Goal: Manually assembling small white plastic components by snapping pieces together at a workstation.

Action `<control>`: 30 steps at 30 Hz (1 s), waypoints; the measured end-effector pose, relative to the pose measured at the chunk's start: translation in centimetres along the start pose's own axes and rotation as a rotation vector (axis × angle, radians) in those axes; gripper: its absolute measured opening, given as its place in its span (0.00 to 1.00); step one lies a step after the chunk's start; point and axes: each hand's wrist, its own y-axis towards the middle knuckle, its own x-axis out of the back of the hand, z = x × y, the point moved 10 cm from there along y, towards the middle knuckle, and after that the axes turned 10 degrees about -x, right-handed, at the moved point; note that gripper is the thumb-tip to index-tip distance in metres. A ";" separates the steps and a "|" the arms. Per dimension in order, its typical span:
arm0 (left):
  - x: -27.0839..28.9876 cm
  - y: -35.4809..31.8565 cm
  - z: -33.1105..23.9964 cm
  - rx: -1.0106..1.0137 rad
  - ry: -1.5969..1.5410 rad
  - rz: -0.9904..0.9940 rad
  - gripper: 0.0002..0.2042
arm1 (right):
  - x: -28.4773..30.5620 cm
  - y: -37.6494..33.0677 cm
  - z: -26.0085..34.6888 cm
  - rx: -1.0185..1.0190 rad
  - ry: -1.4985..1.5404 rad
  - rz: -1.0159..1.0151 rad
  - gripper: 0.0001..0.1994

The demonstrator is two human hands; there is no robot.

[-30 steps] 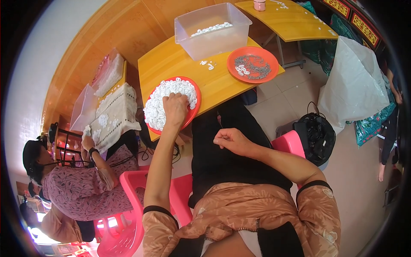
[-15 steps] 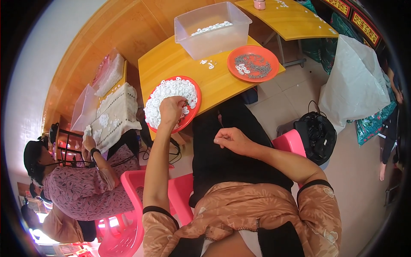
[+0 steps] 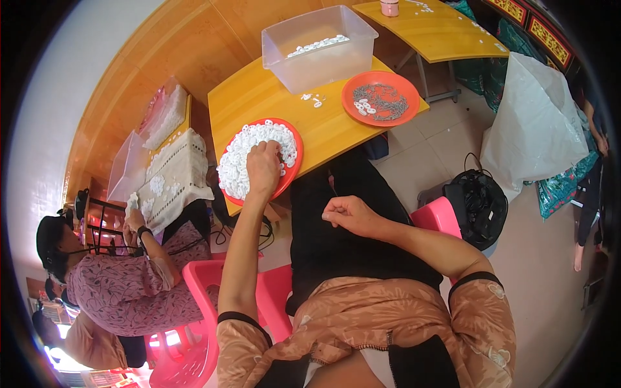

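- Head view: red plate (image 3: 297, 152) at near left part of yellow counter (image 3: 317, 132), heaped with small white oval pieces (image 3: 242, 155), some showing dark holes.
- Left hand (image 3: 264, 169): reaching onto that heap at plate's right side, fingers bent down, touching pieces; fingertips hidden, cannot tell if it grasps any.
- Right hand (image 3: 349, 215): loosely curled above the black trousers (image 3: 352, 255), apart from counter and plates; nothing seen in it, but cannot tell if fingertips pinch something small.
- Orange-red plate (image 3: 388, 77): right end of counter; thin grey metal-looking pieces (image 3: 391, 97) spread across it, small cluster of white ovals (image 3: 364, 107) at its left side.
- Clear plastic bin (image 3: 323, 72): far side of counter, upright; low layer of white pieces (image 3: 317, 45) inside, far below rim.
- Few loose white bits (image 3: 315, 100) on counter, between bin and plates.
- Second yellow counter (image 3: 446, 35), upper right: pink cup (image 3: 389, 8) near its left end, contents too small to tell; scattered white bits alongside.
- Far left: clear container (image 3: 165, 119) filled with white pieces, near a seated co-worker (image 3: 123, 278).
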 end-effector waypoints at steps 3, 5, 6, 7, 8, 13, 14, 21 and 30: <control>1.2 0.2 -0.8 0.020 -0.060 -0.102 0.05 | 0.3 0.1 -0.1 0.009 -0.001 -0.014 0.08; 0.8 0.2 -0.3 0.046 -0.076 -0.067 0.05 | 0.4 0.2 -0.1 0.024 -0.003 -0.019 0.09; 0.8 0.3 -0.2 0.045 -0.077 -0.068 0.05 | 0.4 0.2 -0.3 0.020 0.001 -0.021 0.09; 1.0 0.6 0.0 0.031 -0.070 -0.091 0.05 | 0.3 0.2 -0.3 0.015 0.004 -0.021 0.09; 1.1 1.0 0.2 0.018 -0.064 -0.115 0.06 | 0.3 0.1 -0.2 0.014 0.003 -0.021 0.09; -3.1 5.2 1.0 -0.078 -0.056 -0.015 0.16 | -0.6 0.2 -0.1 -0.050 0.040 0.024 0.08; -4.5 6.1 0.9 -0.091 0.054 0.024 0.22 | -0.9 0.2 0.0 -0.052 0.037 0.027 0.08; -12.4 9.1 1.2 0.304 0.042 0.767 0.41 | -0.1 -0.6 2.6 0.005 0.154 0.022 0.07; -13.1 7.5 -4.2 0.298 0.149 0.567 0.42 | 1.8 0.0 2.8 0.011 0.180 -0.034 0.07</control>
